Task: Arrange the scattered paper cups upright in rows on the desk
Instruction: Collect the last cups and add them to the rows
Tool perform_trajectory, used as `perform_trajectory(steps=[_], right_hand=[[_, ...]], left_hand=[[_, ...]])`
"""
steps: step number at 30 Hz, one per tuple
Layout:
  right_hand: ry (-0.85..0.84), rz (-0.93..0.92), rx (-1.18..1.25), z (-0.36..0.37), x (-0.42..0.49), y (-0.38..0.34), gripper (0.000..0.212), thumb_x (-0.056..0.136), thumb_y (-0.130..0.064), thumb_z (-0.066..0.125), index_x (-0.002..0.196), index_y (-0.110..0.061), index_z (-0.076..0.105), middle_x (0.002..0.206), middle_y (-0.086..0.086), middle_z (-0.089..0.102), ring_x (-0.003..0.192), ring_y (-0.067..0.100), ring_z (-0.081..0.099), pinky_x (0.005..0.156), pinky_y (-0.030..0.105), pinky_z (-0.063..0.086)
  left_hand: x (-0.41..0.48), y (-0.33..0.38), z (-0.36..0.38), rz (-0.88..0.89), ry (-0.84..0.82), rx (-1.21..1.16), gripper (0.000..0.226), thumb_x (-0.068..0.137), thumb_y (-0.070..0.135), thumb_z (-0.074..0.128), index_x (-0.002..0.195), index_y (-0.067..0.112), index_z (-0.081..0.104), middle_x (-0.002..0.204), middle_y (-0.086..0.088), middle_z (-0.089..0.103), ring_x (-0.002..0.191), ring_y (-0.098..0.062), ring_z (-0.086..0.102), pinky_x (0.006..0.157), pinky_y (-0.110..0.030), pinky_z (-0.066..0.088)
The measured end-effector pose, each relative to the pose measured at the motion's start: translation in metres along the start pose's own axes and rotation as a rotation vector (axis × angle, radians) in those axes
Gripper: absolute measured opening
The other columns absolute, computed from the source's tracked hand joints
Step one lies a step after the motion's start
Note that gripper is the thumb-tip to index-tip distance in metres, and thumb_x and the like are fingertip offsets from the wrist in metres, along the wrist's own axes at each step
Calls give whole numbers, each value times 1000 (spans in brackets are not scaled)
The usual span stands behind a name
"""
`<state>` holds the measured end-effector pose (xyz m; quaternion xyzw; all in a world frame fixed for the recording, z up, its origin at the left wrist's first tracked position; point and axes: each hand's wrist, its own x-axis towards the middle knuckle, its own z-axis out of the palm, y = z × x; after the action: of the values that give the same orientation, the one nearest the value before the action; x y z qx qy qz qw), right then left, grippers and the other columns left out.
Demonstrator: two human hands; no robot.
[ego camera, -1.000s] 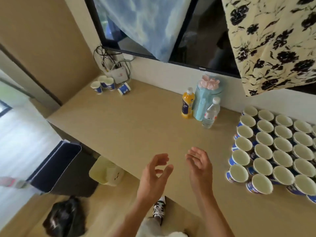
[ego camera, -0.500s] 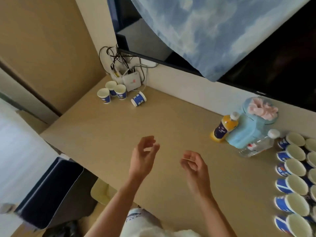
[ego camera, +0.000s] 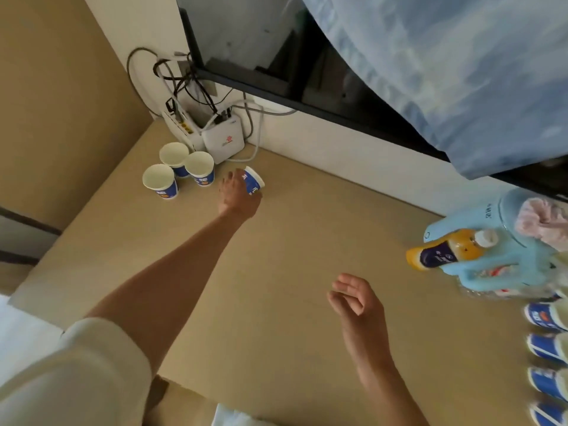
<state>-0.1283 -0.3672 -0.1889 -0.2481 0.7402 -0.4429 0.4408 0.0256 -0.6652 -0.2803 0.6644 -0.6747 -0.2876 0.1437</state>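
Note:
A blue and white paper cup (ego camera: 254,181) lies on its side at the far left of the desk (ego camera: 292,241). My left hand (ego camera: 238,193) has reached it, with fingers curled round its body. Three upright cups (ego camera: 181,170) stand just left of it, close together. My right hand (ego camera: 355,298) hovers over the middle of the desk, fingers loosely bent and holding nothing. Several arranged cups (ego camera: 545,348) show blurred at the right edge.
A white router (ego camera: 222,139) with tangled cables sits against the wall behind the three cups. An orange juice bottle (ego camera: 442,253) and a light blue container (ego camera: 504,250) stand at the right. A dark screen (ego camera: 307,75) and hanging blue cloth (ego camera: 461,72) are above the desk.
My left arm has stretched out to the far left and its hand has closed round the toppled cup. The view has swung left; my right hand stays over the desk's middle.

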Motion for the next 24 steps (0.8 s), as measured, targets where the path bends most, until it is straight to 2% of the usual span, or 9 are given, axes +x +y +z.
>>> perform_trajectory(steps=[5, 9, 13, 17, 18, 21, 23, 24], right_hand=[[60, 51, 3, 5, 6, 2, 29, 92, -7, 71, 117, -20, 65, 109, -3, 72, 95, -5, 68, 80, 16, 48], [103, 110, -12, 13, 8, 7, 29, 91, -4, 71, 115, -19, 65, 107, 0, 72, 91, -3, 69, 81, 18, 50], [108, 128, -16, 24, 12, 2, 28, 91, -7, 72, 114, -22, 65, 107, 0, 73, 95, 3, 70, 88, 29, 56], [91, 151, 49, 42, 25, -11, 32, 90, -13, 75, 119, -20, 64, 112, 4, 72, 103, 13, 69, 99, 42, 55], [85, 162, 67, 49, 29, -15, 36, 89, -15, 76, 122, -19, 62, 115, 4, 71, 106, 13, 68, 102, 43, 54], [10, 204, 90, 67, 40, -26, 60, 79, -37, 85, 130, -23, 56, 124, 0, 68, 113, 9, 66, 104, 40, 52], [-26, 195, 85, 76, 45, -34, 73, 63, -51, 83, 127, -24, 59, 121, -4, 71, 111, 8, 68, 97, 34, 54], [-41, 176, 74, 81, 46, -38, 73, 61, -51, 81, 125, -24, 62, 116, -4, 73, 107, 9, 70, 90, 29, 56]], left_hand=[[38, -19, 18, -73, -84, 121, 77, 81, 27, 82, 142, 9, 39, 137, -17, 47, 127, -36, 48, 105, -45, 42], [51, -40, 31, -59, -109, 138, 70, 78, 32, 84, 133, 11, 48, 132, -14, 56, 122, -35, 53, 99, -45, 46], [35, -37, 24, -70, -143, -106, 58, 73, 33, 88, 119, 10, 62, 107, -5, 68, 98, -26, 65, 75, -32, 47], [-40, -13, 8, 21, -216, -449, 53, 71, 25, 93, 114, 13, 64, 94, 5, 66, 74, -1, 62, 64, -9, 44], [-63, -10, 5, 66, -237, -521, 53, 70, 25, 94, 113, 16, 64, 93, 7, 67, 73, 5, 61, 64, -8, 45], [-126, -9, -3, 123, -279, -639, 63, 61, 43, 92, 114, 23, 63, 98, 14, 70, 81, -1, 67, 68, -18, 53], [-156, -6, -8, 164, -273, -656, 66, 61, 48, 90, 115, 22, 63, 102, 12, 72, 86, -11, 70, 72, -27, 57], [-167, -5, -11, 181, -263, -656, 66, 62, 47, 90, 116, 21, 63, 104, 11, 72, 88, -13, 70, 73, -28, 57]])
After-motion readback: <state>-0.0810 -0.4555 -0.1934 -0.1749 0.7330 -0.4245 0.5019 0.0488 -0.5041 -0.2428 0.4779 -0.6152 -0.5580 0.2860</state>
